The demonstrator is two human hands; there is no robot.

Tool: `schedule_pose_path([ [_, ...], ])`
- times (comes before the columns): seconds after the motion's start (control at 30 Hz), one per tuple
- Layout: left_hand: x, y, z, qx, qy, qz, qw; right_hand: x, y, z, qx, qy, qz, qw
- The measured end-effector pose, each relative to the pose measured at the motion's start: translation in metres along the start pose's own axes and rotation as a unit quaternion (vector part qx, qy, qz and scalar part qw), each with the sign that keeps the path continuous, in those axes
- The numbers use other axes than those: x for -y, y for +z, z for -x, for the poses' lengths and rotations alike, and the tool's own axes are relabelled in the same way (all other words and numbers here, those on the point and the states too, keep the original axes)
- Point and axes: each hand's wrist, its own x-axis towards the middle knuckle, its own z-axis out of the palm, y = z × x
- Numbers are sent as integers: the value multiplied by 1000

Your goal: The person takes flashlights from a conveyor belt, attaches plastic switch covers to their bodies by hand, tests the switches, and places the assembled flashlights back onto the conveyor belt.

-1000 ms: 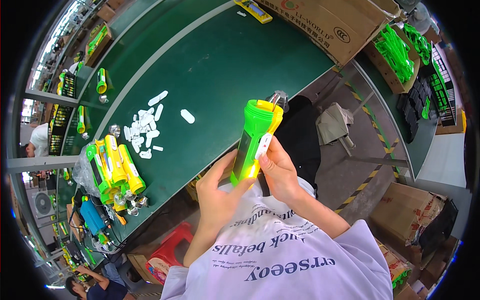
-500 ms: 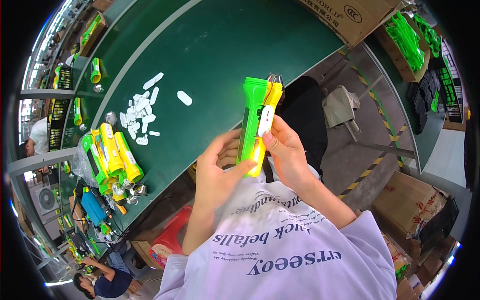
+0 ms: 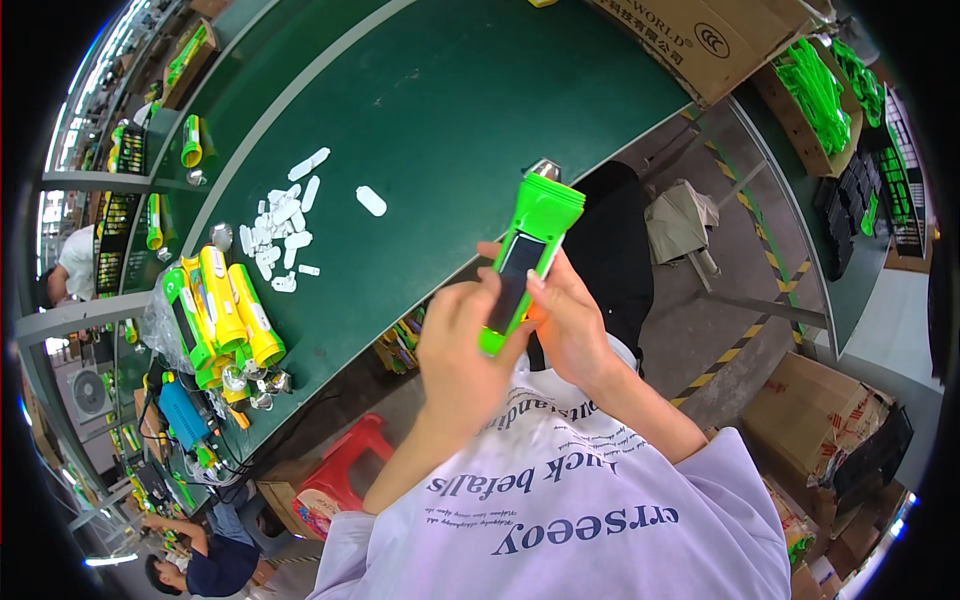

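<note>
Over the table's near edge I hold a flashlight [image 3: 548, 207] tilted, its green side with a dark rectangular panel facing up. A shiny reflector [image 3: 543, 170] shows at its wide head. My right hand [image 3: 575, 318] grips the flashlight's right side, thumb beside the panel. An orange glow falls on that palm. My left hand [image 3: 458, 335], slightly blurred, is closed about the lower left of the body, fingers bent over the panel's edge. The yellow side is hidden beneath. Left of my hands, several white oval plastic pieces [image 3: 285, 212] lie on the green table [image 3: 430, 110], one [image 3: 371, 201] apart.
A pile of yellow and green flashlight bodies [image 3: 225, 300] with loose reflectors lies at the table's left. At the far right edge stands a cardboard box [image 3: 680, 45]. A red stool [image 3: 350, 465] is below the table. Another person [image 3: 215, 555] sits at lower left.
The flashlight has been turned over, from its yellow side with a white switch piece and lit strip to its green panel side. Its head has swung right, and my left hand has shifted its hold.
</note>
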Motion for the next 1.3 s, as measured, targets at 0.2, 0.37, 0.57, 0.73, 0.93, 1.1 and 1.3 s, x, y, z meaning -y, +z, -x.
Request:
schedule_pose_path([
  [0.2, -1, 26, 10, -14, 89, 1, 996, 6, -7, -5, -97, -10, 21, 995],
  [0.37, 5, 25, 19, -5, 91, 48, 995, 10, -6, -4, -105, 1, 65, 992],
  [0.57, 48, -26, -21, -70, 35, 17, 997, 12, -13, -3, -141, 13, 94, 985],
  [0.73, 117, -78, -80, -110, -229, -121, 960, 17, -12, 1, -165, 4, 91, 982],
  [0.93, 129, -46, -112, 37, -157, -239, 957, 19, -10, 1, -153, -1, 96, 984],
  [1.1, 128, -50, -121, 136, -15, -185, 973, 22, -16, 4, -161, 6, 96, 982],
  [1.3, 123, -51, -114, 171, 81, -168, 967, 25, -19, 3, -157, 10, 103, 982],
])
